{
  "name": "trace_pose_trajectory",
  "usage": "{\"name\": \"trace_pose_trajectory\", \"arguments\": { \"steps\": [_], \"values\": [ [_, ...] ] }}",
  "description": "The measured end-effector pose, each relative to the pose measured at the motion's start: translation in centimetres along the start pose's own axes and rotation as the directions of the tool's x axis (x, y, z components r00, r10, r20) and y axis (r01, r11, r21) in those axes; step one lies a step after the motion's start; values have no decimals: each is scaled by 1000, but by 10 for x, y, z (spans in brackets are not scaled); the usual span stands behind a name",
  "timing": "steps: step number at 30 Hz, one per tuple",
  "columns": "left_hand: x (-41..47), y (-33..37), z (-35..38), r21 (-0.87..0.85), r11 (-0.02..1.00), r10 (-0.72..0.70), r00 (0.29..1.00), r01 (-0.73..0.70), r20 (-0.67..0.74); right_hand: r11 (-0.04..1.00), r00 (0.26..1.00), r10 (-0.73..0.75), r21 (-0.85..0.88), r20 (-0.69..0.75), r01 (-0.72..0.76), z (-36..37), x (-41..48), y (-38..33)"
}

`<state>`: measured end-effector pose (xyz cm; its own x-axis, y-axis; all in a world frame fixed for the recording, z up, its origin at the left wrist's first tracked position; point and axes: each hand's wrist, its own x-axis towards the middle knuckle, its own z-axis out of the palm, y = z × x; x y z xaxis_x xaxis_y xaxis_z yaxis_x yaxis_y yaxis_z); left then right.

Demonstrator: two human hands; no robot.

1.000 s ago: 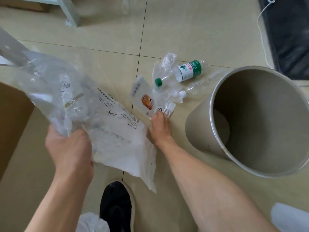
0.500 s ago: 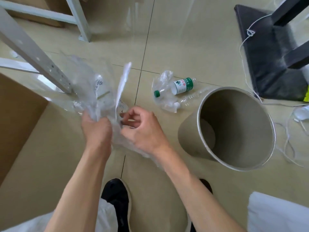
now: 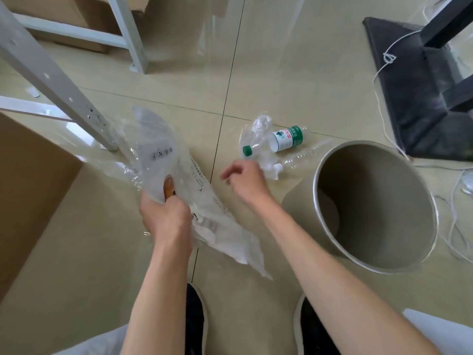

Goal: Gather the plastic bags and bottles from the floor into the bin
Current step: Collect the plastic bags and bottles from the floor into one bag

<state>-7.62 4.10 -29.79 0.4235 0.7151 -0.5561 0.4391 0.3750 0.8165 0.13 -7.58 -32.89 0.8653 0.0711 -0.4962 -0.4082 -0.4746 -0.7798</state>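
My left hand grips a bunch of clear plastic bags with printed text, held above the floor; an orange-printed pouch shows among them. My right hand hovers empty with loosely curled fingers, just left of the litter on the floor. There lie a crumpled clear bag, a green-capped bottle with a green and white label, and a clear bottle with a white cap. The beige bin with a metal rim stands open at the right, next to the bottles.
A cardboard box fills the left side. White metal shelf legs stand behind the bags. A black stand base and white cords lie at the right. My black shoes are at the bottom.
My right hand let go of the bag bunch and moved right toward the bottles. The left hand keeps the bags, which now hang down to the right.
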Motion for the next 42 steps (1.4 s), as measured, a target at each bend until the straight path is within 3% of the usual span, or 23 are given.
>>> {"name": "trace_pose_trajectory", "arguments": {
  "steps": [2,3,5,7,11,14,17,21,23,25,28,29,31,32,34,36,37,39,42],
  "values": [
    [6,-4,6,-31,999,26,1000,-26,-4,972,965,-17,-230,-261,-46,-7,40,23],
    [8,-5,9,-43,998,37,999,-37,-2,905,956,-40,-415,-291,-89,-9,57,36],
    [11,-9,14,-36,998,57,998,-57,-5,670,963,-63,-726,-263,-155,-8,84,59],
    [9,-12,21,-41,996,75,997,-74,17,532,968,-55,-828,-244,-178,-4,100,75],
    [6,-20,30,-21,992,127,990,-126,56,520,972,-78,-841,-222,-151,13,108,92],
    [7,-23,32,-21,991,131,990,-130,60,696,972,-96,-712,-214,-88,31,88,84],
    [6,-17,33,-3,994,107,991,-107,74,939,960,-94,-343,-264,-2,37,55,60],
    [10,-5,29,81,990,111,990,-118,84,944,921,-325,-135,-214,302,21,2,26],
    [15,1,24,113,987,100,988,-114,119,936,933,-350,-60,-81,346,10,-27,7],
    [12,11,20,53,997,51,976,-64,210,920,918,-359,-100,170,378,6,-52,-4],
    [3,19,17,110,990,56,955,-91,292,895,805,-329,-110,494,433,12,-81,-12],
    [0,18,16,142,980,92,948,-141,306,926,776,-306,-19,552,378,12,-84,-13],
    [2,12,14,225,960,114,967,-166,228,969,742,-234,208,628,130,6,-82,-19],
    [5,10,14,234,963,96,983,-132,159,957,761,-224,285,609,54,6,-75,-18],
    [9,5,14,194,979,60,997,-70,57,938,886,-186,345,426,31,10,-55,-9],
    [8,5,19,133,989,57,998,-62,41,954,997,-52,298,57,33,16,-22,2],
    [7,6,23,104,992,69,997,-73,41,974,989,20,225,-148,15,17,-2,7],
    [6,5,28,62,994,85,996,-87,40,994,895,81,-35,-439,-108,14,43,20],
    [5,1,29,31,994,102,993,-104,67,876,811,162,-297,-563,-381,7,100,41]
  ]
}}
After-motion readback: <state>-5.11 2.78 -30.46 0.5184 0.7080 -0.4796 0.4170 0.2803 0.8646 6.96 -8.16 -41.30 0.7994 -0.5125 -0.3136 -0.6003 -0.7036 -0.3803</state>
